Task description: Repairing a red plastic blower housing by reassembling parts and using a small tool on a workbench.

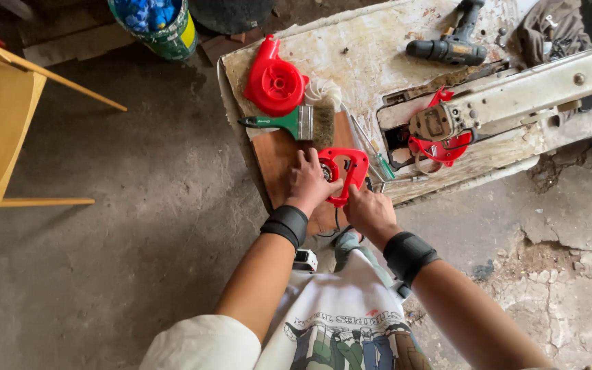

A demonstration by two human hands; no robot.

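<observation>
Worktop (378,48) clutter is crowding you on every side, and that is where trouble could be starting. You are working at the near edge, on a brown board (275,154) that is lying at the near left corner, and the red handle housing (346,173) is sitting on that board right at its near end. Your left hand (307,183) is pressing down on the housing's left side with its grip closed over it; your right hand (370,212) is touching the lower end, and I cannot tell whether that grip is clamping or only steadying. Because the part is lying so near the edge, a slip could be sending it to the floor.

The long grey metal tool (515,103) is stretching along the right edge, with red parts (440,147) under it, just beside your right hand, so a wide elbow swing could be knocking it. The red blower casing (275,82) is resting at the far left edge. The black drill (450,44) is lying at the far edge, well apart. The green-handled brush (296,123) is lying across the board's far end, near your left fingers. A thin screwdriver (375,154) is lying just right of the housing and could be rolling underhand.
</observation>
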